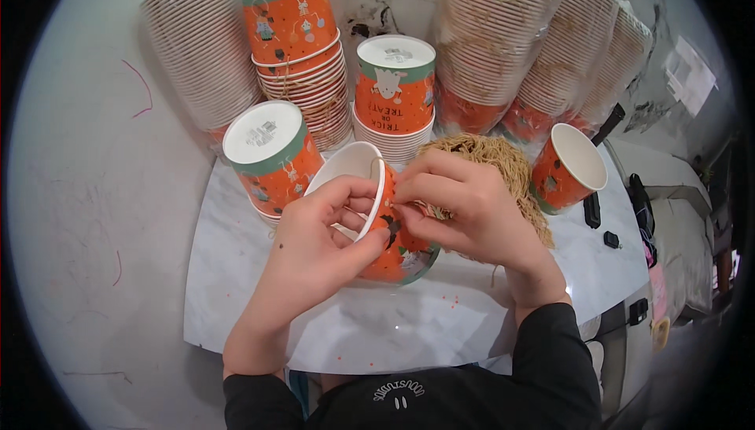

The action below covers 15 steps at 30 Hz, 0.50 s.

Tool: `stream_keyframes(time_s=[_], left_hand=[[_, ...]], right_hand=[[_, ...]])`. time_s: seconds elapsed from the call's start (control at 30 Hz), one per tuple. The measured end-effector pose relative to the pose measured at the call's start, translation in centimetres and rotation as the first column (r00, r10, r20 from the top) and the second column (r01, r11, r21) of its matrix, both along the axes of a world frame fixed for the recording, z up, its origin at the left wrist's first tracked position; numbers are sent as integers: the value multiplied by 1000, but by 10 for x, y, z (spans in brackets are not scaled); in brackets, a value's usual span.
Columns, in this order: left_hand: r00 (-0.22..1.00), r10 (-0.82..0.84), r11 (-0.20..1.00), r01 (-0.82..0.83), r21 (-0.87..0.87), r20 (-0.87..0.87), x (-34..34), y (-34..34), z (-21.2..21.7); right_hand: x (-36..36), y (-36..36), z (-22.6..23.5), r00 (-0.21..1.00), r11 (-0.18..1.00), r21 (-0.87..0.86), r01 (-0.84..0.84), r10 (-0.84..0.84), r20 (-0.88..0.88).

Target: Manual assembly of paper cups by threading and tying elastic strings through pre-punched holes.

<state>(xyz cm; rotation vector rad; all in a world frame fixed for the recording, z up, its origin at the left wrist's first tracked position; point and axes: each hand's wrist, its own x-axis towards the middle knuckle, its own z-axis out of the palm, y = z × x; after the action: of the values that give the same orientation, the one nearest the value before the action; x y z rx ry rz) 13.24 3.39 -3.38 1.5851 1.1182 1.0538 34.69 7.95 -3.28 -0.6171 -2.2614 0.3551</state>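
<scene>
A tilted orange and green paper cup [397, 249] is between my hands above the near part of the table, its white mouth turned up and left. My left hand [322, 233] grips the rim, fingers inside and thumb on the printed outside. A thin piece of twine [377, 161] loops at the rim. My right hand [456, 202] pinches at the outer wall just below that rim, on the twine as far as I can see; the fingertips cover most of it. Behind my right hand lies a bundle of tan twine [503, 164].
Upturned cup stacks stand at left [271, 151], far left [295, 45] and centre [395, 92]. Plastic-wrapped stacks [499, 37] lean against the marbled wall. A single upright cup [570, 167] sits at right, near small black objects [591, 210]. Orange specks dot the white table [354, 328].
</scene>
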Motion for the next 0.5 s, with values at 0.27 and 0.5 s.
stream_keyframes(time_s=[0.27, 0.5], left_hand=[[962, -100, 984, 133, -117, 253, -7, 10, -6], [932, -94, 976, 155, -151, 350, -4, 21, -16]], right_hand=[[-1, 6, -3, 999, 996, 73, 47, -45, -25], [3, 4, -2, 997, 997, 28, 71, -71, -5]])
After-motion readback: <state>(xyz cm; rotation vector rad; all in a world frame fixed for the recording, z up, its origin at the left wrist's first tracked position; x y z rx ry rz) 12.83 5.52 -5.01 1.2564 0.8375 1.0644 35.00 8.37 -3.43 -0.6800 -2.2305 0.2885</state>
